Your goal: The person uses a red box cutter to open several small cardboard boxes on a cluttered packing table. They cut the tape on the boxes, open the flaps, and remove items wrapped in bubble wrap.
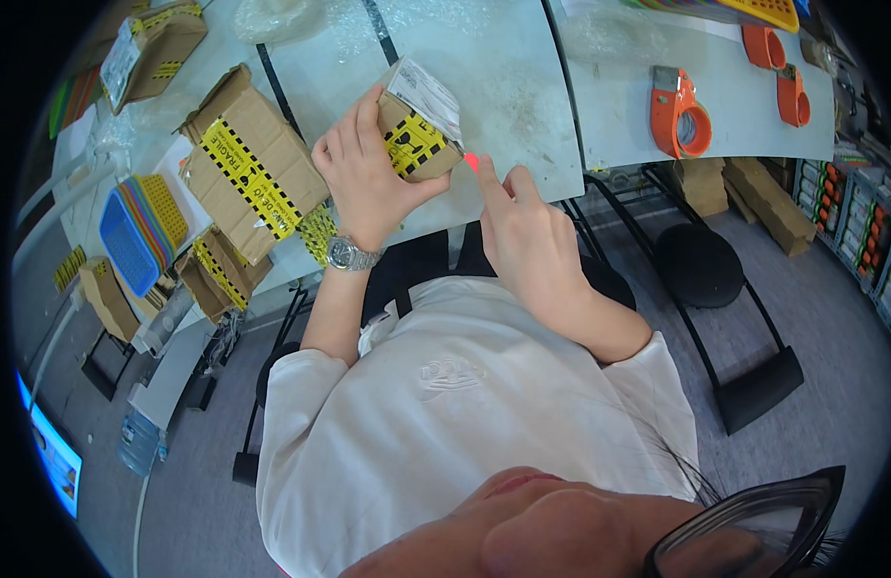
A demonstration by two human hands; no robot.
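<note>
My left hand [361, 178], with a metal watch on its wrist, grips a small cardboard box [429, 173] between thumb and fingers. Yellow and black tape wraps this box, and a white label covers its upper side. Just right of the box is my right hand [527, 226], its fingers curled and the index finger pointing forward. A small bright red thing [471, 163] shows between its fingertips and the box's corner; most of it is hidden, so its kind cannot be told. Left of my left hand lies a larger, flattened-looking cardboard box [248, 164] with the same tape.
Stacked coloured baskets [142, 231] and an open taped carton [214, 275] are at the left. Another taped box [151, 53] sits far left. Orange tape dispensers [679, 114] rest on the right-hand table. Bubble wrap [281, 19] lies at the back. A black stool [698, 265] stands right.
</note>
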